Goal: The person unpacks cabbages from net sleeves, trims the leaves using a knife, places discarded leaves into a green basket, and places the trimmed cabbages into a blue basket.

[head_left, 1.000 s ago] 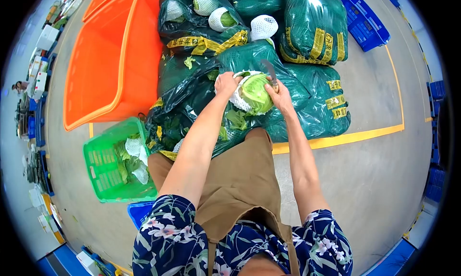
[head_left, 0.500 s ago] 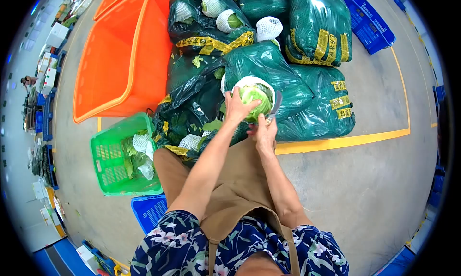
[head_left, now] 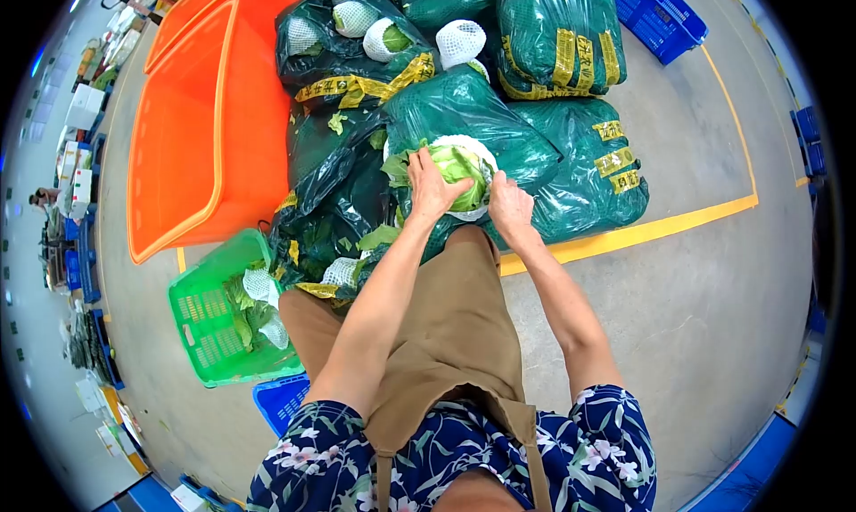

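A pale green cabbage (head_left: 459, 166), partly in a white foam net (head_left: 470, 213), rests on a dark green plastic bag (head_left: 464, 102) in front of me. My left hand (head_left: 431, 189) grips the cabbage from its left side, thumb laid across the top. A loose outer leaf (head_left: 397, 169) sticks out left of the fingers. At the cabbage's right edge my right hand (head_left: 511, 211) is closed in a fist around a knife. The knife's blade is hardly visible now; it showed beside the cabbage a moment before.
More bags with yellow tape (head_left: 566, 57) are stacked beyond, some showing netted cabbages (head_left: 388, 40). On the left stand an orange bin (head_left: 178, 138) and a green crate (head_left: 209, 334) holding leaves and foam nets. Blue crates lie at far right (head_left: 660, 17) and near my leg (head_left: 281, 401).
My right hand has turned into a fist on the cabbage's right side, and the blade has dropped from plain sight. A leaf now stands out at the left. The whole view has shifted slightly.
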{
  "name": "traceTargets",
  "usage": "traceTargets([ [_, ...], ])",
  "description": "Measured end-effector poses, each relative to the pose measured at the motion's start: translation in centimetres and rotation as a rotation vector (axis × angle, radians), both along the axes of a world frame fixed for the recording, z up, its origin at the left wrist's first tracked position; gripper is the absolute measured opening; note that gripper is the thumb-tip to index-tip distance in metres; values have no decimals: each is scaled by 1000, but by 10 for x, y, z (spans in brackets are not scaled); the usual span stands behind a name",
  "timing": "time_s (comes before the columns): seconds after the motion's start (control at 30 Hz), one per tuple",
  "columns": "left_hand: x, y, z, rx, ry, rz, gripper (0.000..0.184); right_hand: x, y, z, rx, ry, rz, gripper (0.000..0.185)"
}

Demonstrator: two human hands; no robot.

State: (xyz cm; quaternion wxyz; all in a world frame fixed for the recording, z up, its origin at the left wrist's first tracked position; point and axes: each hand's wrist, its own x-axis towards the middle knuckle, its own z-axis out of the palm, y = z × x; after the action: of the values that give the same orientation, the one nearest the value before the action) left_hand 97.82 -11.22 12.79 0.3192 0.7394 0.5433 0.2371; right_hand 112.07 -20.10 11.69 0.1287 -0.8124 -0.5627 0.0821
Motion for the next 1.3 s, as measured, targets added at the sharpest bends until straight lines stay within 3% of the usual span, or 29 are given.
traceTargets([
  [0.4, 0, 18, -9, -99, -16, -144, 94, 12, 17, 17, -145, 97, 86, 8],
  [0.73, 24, 33, -8, -22, 129, -124, 92, 30, 64, -27, -188, 98, 74, 12],
  [0.87, 20, 41, -9, -40, 104, -138, 87, 28, 40, -24, -165, 148, 47, 12],
  [1.03, 15, 28, -12, -20, 139, -143, 94, 28, 26, -39, -197, 139, 38, 11],
  [1.1, 0, 14, -17, -30, 43, -153, 98, 29, 44, -70, -205, 127, 48, 13],
  [1.3, -40, -7, -10, -73, -230, -207, 111, 49, 34, -50, -249, 224, 98, 24],
])
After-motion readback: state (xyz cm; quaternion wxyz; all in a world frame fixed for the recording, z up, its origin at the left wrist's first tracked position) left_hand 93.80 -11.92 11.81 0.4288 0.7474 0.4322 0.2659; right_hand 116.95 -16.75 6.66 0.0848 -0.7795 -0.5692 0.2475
